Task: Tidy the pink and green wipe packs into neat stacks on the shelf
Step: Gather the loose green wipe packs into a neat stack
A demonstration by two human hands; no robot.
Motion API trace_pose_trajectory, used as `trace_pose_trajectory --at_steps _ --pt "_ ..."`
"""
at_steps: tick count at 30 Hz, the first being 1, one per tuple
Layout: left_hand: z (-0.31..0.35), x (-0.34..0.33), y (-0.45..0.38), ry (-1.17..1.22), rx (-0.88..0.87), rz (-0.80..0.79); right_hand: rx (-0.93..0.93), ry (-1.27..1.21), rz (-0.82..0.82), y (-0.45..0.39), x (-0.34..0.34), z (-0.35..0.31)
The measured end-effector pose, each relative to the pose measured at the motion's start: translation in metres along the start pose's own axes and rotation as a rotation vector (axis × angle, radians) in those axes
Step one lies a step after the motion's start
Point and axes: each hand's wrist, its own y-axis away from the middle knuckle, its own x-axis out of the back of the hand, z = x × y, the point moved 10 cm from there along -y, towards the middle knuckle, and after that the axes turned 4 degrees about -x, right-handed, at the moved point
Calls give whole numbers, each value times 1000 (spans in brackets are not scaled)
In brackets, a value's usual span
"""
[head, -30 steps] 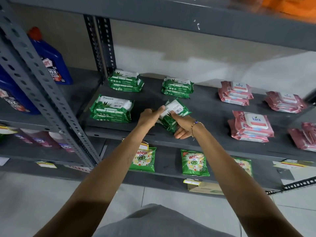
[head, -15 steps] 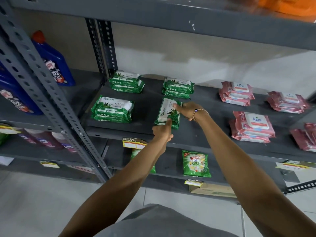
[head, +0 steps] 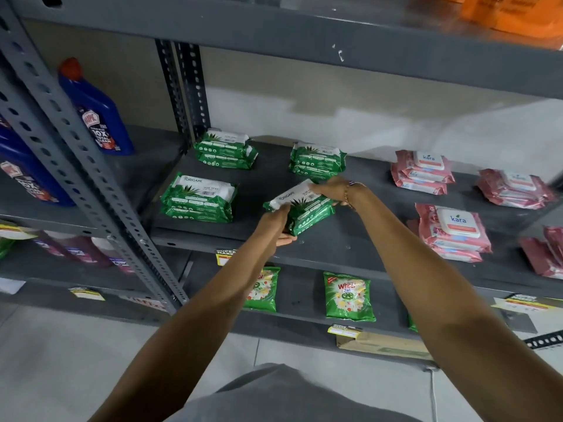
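Note:
On the grey shelf (head: 344,242) both hands grip a small stack of green wipe packs (head: 300,207), turned at an angle. My left hand (head: 275,223) holds its near left end and my right hand (head: 330,190) holds its far right end. Three other green stacks lie flat: front left (head: 199,197), back left (head: 225,149) and back middle (head: 316,158). Pink wipe packs sit to the right: a back stack (head: 422,172), a far-right stack (head: 515,188), a front stack (head: 451,231) and one cut off by the frame edge (head: 545,254).
Blue cleaner bottles (head: 97,114) stand on the left bay behind a perforated grey upright (head: 91,175). Green detergent sachets (head: 348,296) lie on the shelf below. A higher shelf (head: 335,53) runs overhead. Price tags (head: 224,257) hang on the shelf edges.
The green packs between my hands have turned from pointing front-to-back to a slanted, more sideways lie. My left hand now grips the near end instead of touching it with a fingertip.

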Motion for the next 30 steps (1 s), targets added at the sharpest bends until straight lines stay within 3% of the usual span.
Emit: trace_pose_trajectory --at_steps 4,8,15,20,30 --pt "25 18 -13 -235 -127 38 -133 -273 -91 2 -17 50" --pt "38 17 -21 -416 -172 42 -134 -715 20 -1 -27 80" --pt "27 1 -36 -312 -150 -102 -189 -1032 72 10 -43 114" --pt "12 7 -79 -376 -164 -112 -203 -1076 103 19 -44 111" --pt "30 3 -35 -407 -175 -102 -210 -1002 203 21 -36 109"
